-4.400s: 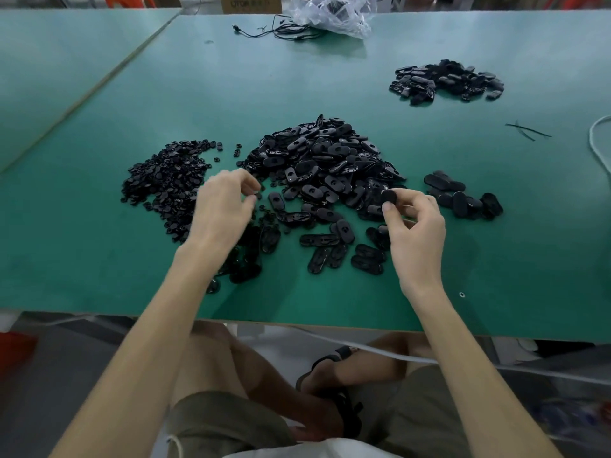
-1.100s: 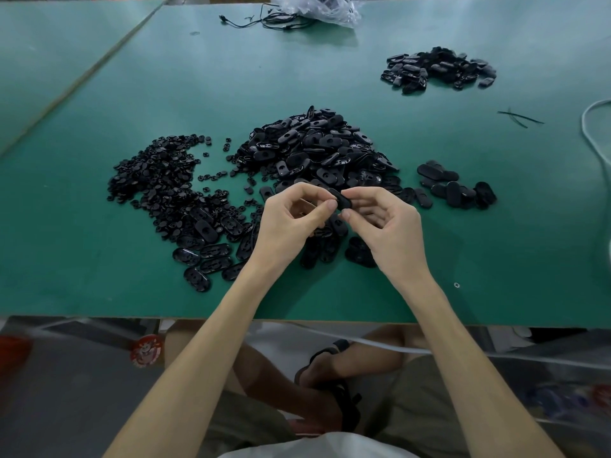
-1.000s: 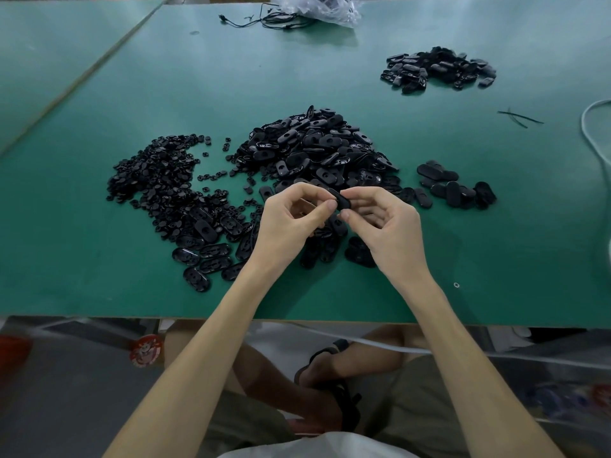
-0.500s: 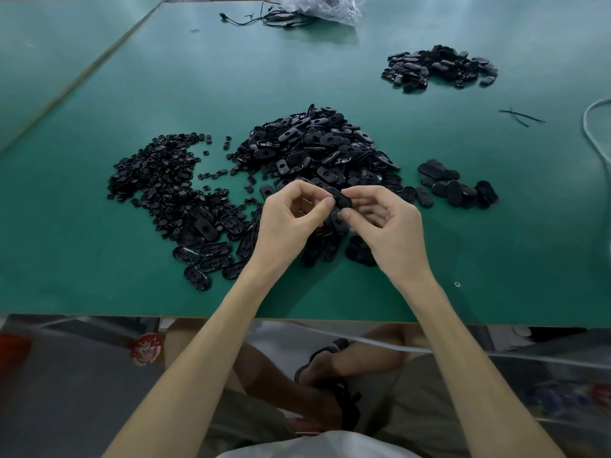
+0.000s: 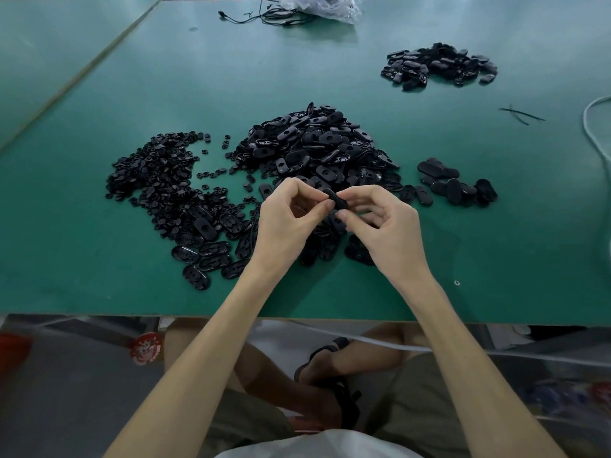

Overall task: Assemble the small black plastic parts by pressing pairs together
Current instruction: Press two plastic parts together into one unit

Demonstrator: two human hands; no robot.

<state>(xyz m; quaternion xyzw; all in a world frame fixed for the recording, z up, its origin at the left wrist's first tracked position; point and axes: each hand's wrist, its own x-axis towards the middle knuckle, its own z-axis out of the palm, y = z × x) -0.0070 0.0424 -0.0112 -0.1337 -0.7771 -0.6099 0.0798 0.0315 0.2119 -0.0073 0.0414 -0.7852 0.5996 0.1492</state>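
A green table [image 5: 330, 67] bears several heaps of black plastic parts [image 5: 314, 147] and a plastic bag [image 5: 322, 4].

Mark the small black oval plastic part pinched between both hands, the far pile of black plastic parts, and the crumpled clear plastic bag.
small black oval plastic part [image 5: 336, 200], head view, exposed face
far pile of black plastic parts [image 5: 439, 65], head view, middle of heap
crumpled clear plastic bag [image 5: 325, 6], head view, lower folds
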